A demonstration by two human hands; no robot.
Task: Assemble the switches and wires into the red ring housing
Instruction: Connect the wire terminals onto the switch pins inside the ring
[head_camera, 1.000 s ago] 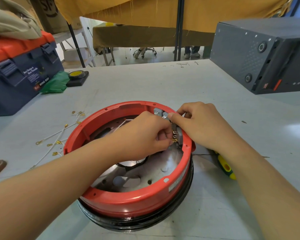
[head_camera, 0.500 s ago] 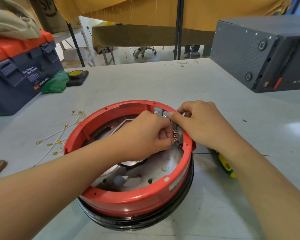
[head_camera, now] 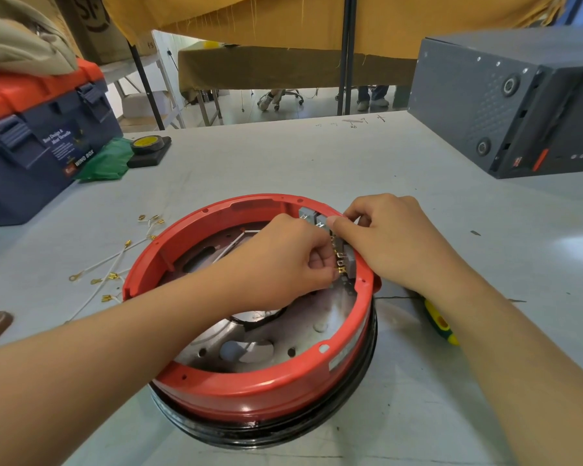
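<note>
— Hands first: has anything shifted since a second ago?

— Hardly. Your left hand (head_camera: pixel 283 260) and right hand (head_camera: pixel 391 237) sit at the same far-right stretch of the red ring housing (head_camera: pixel 249 395), and the housing has not moved on the table (head_camera: pixel 266 163).

— What am I working with?

— Smooth, glossy red plastic, round, seated on a black rim with a dull perforated metal plate inside. Grey boxy switches (head_camera: pixel 312 216) with brass tabs line its inner wall. Thin white wires (head_camera: pixel 115 264) tipped with brass terminals lie loose on the table to the left.

— And my grip?

— Your left fingers are curled, pinching at the brass tabs. Your right thumb and forefinger pinch a switch at the rim, wrist lying across the housing's edge.
</note>
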